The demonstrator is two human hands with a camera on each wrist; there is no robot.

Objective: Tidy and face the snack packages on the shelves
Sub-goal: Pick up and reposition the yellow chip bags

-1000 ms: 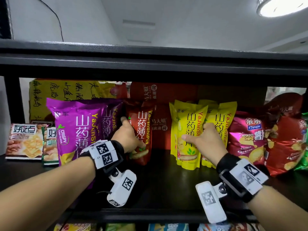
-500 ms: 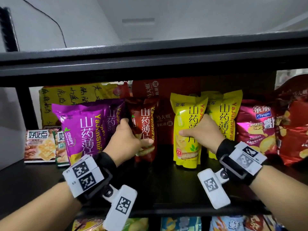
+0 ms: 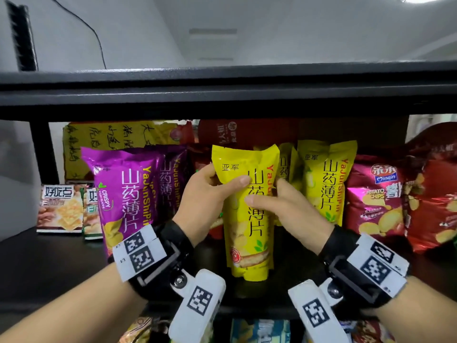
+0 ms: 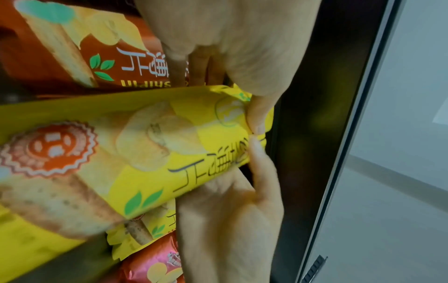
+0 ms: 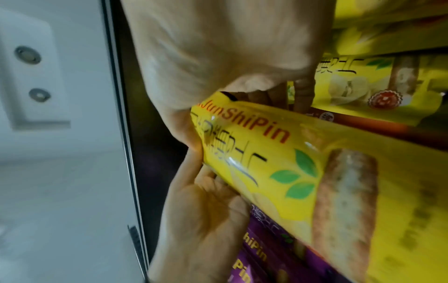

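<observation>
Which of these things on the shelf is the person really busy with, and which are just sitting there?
In the job now:
- yellow bag, held upright
- left hand and right hand, both gripping it

Just sitting there:
- purple bag
- second yellow bag
- pink chips bag
- cracker boxes

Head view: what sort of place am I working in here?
Probably a small shop or a mock-up of one: black shelves with rows of snack bags facing outward, several of each kind, such as the yellow bag both hands hold and purple bags.
</observation>
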